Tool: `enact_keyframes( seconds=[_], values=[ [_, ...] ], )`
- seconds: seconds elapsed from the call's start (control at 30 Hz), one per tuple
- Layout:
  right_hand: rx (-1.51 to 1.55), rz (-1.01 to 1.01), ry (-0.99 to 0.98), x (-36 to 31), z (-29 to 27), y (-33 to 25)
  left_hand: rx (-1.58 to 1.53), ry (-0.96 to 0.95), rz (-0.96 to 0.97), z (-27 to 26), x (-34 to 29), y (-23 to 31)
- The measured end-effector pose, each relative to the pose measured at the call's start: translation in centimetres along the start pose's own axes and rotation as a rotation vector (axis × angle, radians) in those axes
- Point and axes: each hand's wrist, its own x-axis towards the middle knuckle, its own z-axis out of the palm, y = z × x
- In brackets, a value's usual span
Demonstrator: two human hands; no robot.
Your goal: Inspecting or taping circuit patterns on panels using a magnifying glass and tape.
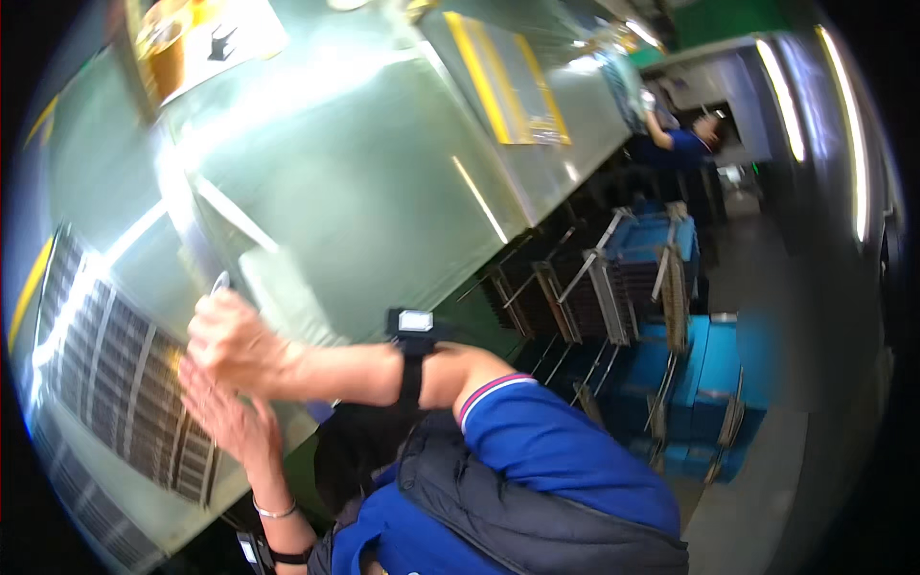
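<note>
My right hand (pixel 225 335) is closed in a fist around something mostly hidden; only a small pale, shiny tip (pixel 222 281) pokes out above the fingers. Just below it, my left hand (pixel 233 422) has its fingers stretched out together, close to the edge of a dark panel (pixel 120 359) with rows of narrow strips. Whether the fingers press on the panel is hard to tell. The panel lies on the green-topped table (pixel 364 182) at the left, and another similar dark panel (pixel 81 498) lies nearer the lower left rim.
A roll of brown tape (pixel 166 59) stands at the far left. A clear sheet with yellow edges (pixel 508 81) lies on the table farther off. Racks (pixel 604 287) with metal rods and blue trays (pixel 709 355) stand at the right. Another person (pixel 685 139) works beyond.
</note>
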Motion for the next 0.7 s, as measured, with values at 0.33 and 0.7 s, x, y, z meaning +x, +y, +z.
enact_keyframes(
  seconds=[0.33, 0.7],
  values=[
    [-0.017, 0.102, -0.031, -0.2, 1.0, -5.2, -0.393, -0.08, -0.235, 0.5, 0.2, -3.7],
    [0.097, 0.542, 0.022, 0.0, -2.0, 3.6, -1.25, -0.016, -0.328, -1.0, 2.5, -7.5]
  ],
)
